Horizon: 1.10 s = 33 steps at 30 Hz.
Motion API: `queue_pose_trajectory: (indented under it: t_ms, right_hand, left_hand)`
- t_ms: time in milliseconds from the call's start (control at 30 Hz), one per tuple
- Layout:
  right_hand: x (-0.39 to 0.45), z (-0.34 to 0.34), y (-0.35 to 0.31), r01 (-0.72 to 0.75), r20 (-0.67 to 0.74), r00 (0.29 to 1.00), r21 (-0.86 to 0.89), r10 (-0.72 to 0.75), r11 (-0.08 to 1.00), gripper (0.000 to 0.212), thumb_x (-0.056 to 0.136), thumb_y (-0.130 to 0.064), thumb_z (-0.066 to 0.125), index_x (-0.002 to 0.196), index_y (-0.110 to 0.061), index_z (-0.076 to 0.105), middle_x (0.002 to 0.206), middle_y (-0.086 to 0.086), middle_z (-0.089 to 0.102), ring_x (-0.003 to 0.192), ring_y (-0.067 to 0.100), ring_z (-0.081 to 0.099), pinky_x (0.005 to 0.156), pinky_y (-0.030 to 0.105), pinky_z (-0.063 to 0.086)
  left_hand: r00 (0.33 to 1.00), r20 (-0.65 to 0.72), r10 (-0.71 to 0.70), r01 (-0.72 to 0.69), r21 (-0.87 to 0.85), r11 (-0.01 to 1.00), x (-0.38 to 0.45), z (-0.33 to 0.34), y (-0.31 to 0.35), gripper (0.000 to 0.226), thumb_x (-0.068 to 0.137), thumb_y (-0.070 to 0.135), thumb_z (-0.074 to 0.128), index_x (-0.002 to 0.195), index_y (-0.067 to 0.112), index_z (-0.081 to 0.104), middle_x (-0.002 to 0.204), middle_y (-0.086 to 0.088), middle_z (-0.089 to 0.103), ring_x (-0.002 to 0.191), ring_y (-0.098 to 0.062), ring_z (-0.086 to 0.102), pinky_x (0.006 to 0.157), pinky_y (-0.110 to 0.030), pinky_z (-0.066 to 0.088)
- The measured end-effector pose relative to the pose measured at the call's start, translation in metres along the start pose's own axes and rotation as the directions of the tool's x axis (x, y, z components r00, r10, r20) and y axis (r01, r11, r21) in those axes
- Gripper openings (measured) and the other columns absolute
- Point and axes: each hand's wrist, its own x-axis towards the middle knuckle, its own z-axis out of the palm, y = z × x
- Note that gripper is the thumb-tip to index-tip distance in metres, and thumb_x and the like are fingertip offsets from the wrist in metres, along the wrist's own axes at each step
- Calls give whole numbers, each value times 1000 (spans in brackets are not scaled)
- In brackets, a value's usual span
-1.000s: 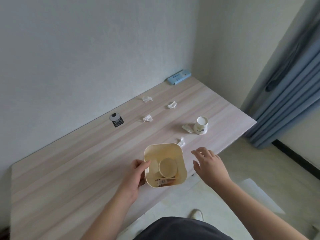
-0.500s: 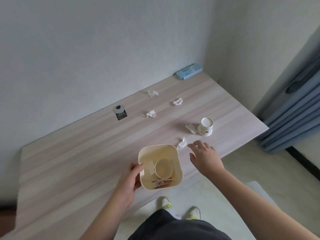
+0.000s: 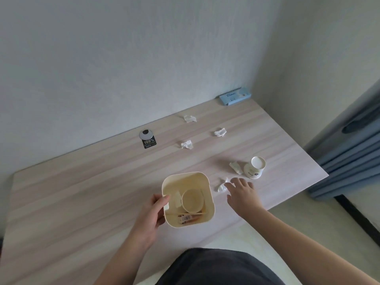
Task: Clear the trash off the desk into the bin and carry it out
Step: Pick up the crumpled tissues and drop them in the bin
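A cream plastic bin point(image 3: 207, 183) stands near the desk's front edge, with a paper cup, a stick and a wrapper inside. My left hand point(image 3: 151, 213) grips its left rim, thumb inside. My right hand point(image 3: 242, 192) hovers open just right of the bin, fingertips beside a crumpled tissue point(image 3: 221, 186). Further right lies another crumpled tissue point(image 3: 235, 167) against an overturned white paper cup point(image 3: 255, 167). Three more tissue wads lie farther back: one point(image 3: 186, 144), one point(image 3: 220, 132), one point(image 3: 190, 118).
The wooden desk point(image 3: 82, 192) fills a wall corner. A blue flat box point(image 3: 234, 96) lies at the back right against the wall. A round cable grommet with a black sticker point(image 3: 147, 137) sits at the back. Blue curtains point(image 3: 353, 153) hang right of the desk.
My right hand has reached forward over the desk toward the tissue beside the bin. My left hand stays on the bin's rim. The view has shifted with my head.
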Motion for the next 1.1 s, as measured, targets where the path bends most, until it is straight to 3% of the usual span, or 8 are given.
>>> queue_pose_trajectory:
  t_ms: [133, 267, 433, 567, 633, 733, 900, 1100]
  right_hand:
    - [16, 10, 7, 11, 6, 1000, -44, -10, 999, 45, 44, -14, 85, 87, -16, 72, 86, 5, 67, 74, 28, 64, 60, 36, 52]
    - [30, 19, 9, 30, 112, 993, -41, -26, 999, 44, 46, -12, 83, 88, -17, 71, 86, 4, 65, 75, 28, 63, 62, 37, 51]
    - [48, 30, 17, 185, 303, 934, 42, -189, 982, 46, 82, -6, 49, 127, -20, 52, 129, 5, 49, 115, 30, 48, 94, 38, 37]
    - [56, 38, 28, 234, 410, 888, -17, -207, 972, 40, 57, -5, 77, 93, -16, 65, 96, 5, 60, 81, 27, 59, 66, 32, 46]
    - [63, 41, 37, 225, 367, 906, 2, -210, 974, 40, 39, -5, 85, 70, -16, 64, 72, 3, 59, 59, 24, 58, 51, 28, 43]
    - [77, 22, 44, 263, 358, 886, 135, -295, 955, 20, 78, 2, 59, 96, -5, 62, 95, 15, 61, 87, 32, 60, 70, 36, 44]
    - [103, 10, 58, 244, 274, 922, 133, -273, 961, 27, 84, 9, 50, 103, -9, 54, 108, 6, 53, 94, 30, 58, 65, 34, 38]
    - [127, -2, 62, 290, 285, 931, -196, -229, 937, 24, 83, 0, 51, 101, -8, 64, 115, 10, 51, 109, 31, 44, 91, 35, 36]
  left_hand:
    - [1000, 30, -9, 7, 70, 998, 9, -2, 10, 39, 62, 41, 75, 79, 16, 51, 77, -11, 47, 74, -25, 46, 68, -37, 38]
    - [1000, 18, 7, -8, 71, 997, 19, 11, 14, 30, 68, 35, 71, 78, 16, 50, 60, -1, 43, 62, -20, 42, 58, -29, 37]
    - [997, -83, -4, 5, 5, 1000, 29, 40, 15, 30, 72, 33, 71, 85, 14, 52, 83, -12, 50, 78, -27, 45, 70, -39, 37]
    - [989, -147, -15, 14, -14, 1000, 33, 59, 10, 18, 88, 24, 62, 85, 11, 50, 71, -9, 52, 71, -24, 49, 66, -36, 39]
    - [985, -170, -19, 13, -34, 999, 36, 64, 7, 14, 91, 21, 59, 87, 10, 50, 74, -11, 53, 72, -24, 50, 66, -36, 40]
    - [978, -210, -11, 1, -51, 999, 39, 74, 9, 14, 91, 20, 59, 89, 9, 51, 72, -8, 56, 69, -21, 52, 64, -33, 40]
    - [974, -227, -21, 8, -56, 998, 45, 91, 6, 14, 92, 19, 58, 89, 8, 50, 54, 2, 52, 53, -13, 49, 54, -28, 35]
    - [961, -273, -48, 32, -65, 997, 49, 97, 5, 15, 90, 20, 59, 87, 10, 49, 62, -5, 46, 59, -18, 43, 54, -30, 32]
